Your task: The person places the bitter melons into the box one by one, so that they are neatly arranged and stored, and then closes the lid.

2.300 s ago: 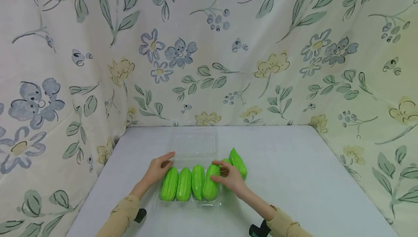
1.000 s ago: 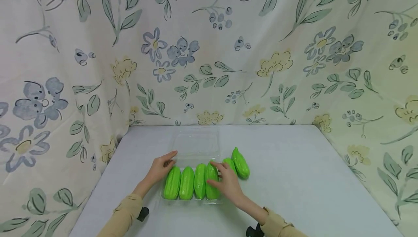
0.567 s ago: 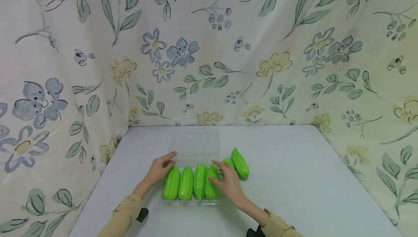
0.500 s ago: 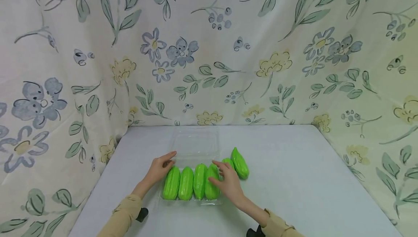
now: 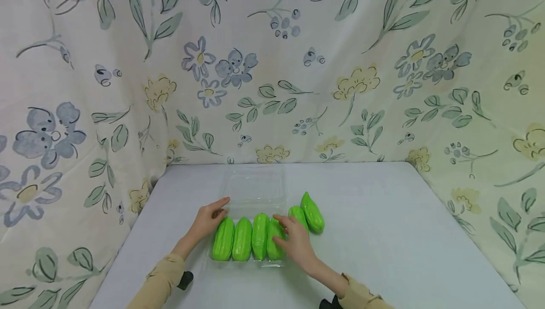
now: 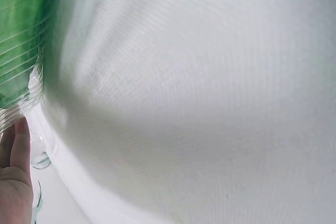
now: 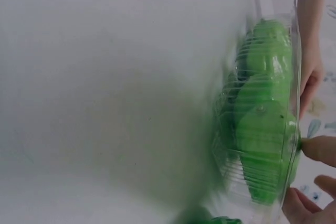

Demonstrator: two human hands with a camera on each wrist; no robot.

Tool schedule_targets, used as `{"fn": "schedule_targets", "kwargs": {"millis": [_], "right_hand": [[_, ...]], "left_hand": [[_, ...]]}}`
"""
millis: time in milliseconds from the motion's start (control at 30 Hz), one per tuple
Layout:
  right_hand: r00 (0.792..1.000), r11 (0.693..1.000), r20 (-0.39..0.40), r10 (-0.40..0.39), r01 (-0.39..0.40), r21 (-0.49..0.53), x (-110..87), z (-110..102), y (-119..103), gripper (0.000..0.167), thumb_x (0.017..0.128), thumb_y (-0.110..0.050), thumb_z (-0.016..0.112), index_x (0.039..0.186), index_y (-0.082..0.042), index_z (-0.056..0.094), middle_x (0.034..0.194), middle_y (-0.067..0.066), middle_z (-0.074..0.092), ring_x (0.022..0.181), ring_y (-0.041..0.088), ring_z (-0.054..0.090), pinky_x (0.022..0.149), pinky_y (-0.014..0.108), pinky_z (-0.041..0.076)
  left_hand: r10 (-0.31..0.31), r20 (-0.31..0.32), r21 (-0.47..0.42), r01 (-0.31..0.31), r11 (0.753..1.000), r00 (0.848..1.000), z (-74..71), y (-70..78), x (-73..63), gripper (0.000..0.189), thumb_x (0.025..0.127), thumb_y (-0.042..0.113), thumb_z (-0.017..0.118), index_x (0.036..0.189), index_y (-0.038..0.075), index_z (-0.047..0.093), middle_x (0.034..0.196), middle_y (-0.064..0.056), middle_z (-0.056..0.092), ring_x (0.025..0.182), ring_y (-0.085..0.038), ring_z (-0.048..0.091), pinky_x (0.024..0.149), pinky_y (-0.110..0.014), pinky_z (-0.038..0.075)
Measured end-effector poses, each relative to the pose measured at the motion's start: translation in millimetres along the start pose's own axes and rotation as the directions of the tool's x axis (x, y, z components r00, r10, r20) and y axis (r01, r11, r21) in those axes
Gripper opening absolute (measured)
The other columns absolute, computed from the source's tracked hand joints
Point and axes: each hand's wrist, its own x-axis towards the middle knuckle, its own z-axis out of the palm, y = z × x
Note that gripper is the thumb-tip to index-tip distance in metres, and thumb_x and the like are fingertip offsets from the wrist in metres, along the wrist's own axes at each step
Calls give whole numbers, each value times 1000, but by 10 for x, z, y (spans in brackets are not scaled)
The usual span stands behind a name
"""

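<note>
Right hand [image 5: 297, 242] lower, six green gourds [image 5: 260, 237]

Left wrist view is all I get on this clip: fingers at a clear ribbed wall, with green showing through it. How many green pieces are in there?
Observer: The head view shows four green gourds side by side in the clear plastic container.
Operator: Is anything happening at the right end of that row?
Observer: Yes, the right hand is over the rightmost gourd; how firmly it holds it, I can't tell.
Operator: Anything lying outside?
Observer: Two more gourds lie on the white table, to the right of the row.
</note>
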Motion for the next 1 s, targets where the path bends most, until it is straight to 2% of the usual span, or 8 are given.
{"fn": "schedule_targets", "kwargs": {"millis": [133, 400, 800, 1000], "right_hand": [[1000, 1000, 17, 9, -9, 10, 14, -9, 0, 49, 77, 0, 74, 123, 2, 59, 112, 17, 64, 99, 28, 61, 79, 33, 55], [1000, 998, 19, 22, -23, 56, 12, -17, -2, 46, 79, -2, 73, 122, 4, 59, 110, 20, 64, 101, 31, 61, 80, 33, 55], [1000, 996, 5, 7, -7, 86, -16, -5, 14, 45, 79, -3, 73, 122, 4, 59, 114, 21, 64, 104, 33, 61, 81, 34, 55], [1000, 990, 16, -8, 6, 140, -28, -16, 58, 45, 81, -4, 72, 123, 4, 59, 116, 21, 63, 106, 34, 60, 84, 37, 54]], "left_hand": [[-1, -3, -5, 1, 1000, 1000, 2, 6, -1, 40, 87, 0, 64, 127, 1, 59, 129, -17, 59, 65, 0, 46, 60, -19, 44], [-53, 17, 4, 53, 999, 998, 4, 12, -16, 40, 90, 5, 62, 130, 5, 58, 133, -13, 58, 75, -3, 53, 66, -20, 47], [-42, 14, -13, 42, 999, 999, 3, 18, -18, 40, 89, 4, 63, 129, 3, 58, 132, -15, 58, 64, 0, 43, 59, -19, 43], [-30, 22, -3, 30, 1000, 999, -4, 19, -8, 41, 89, 3, 63, 129, 3, 58, 132, -15, 58, 80, -10, 60, 66, -21, 48]]}}
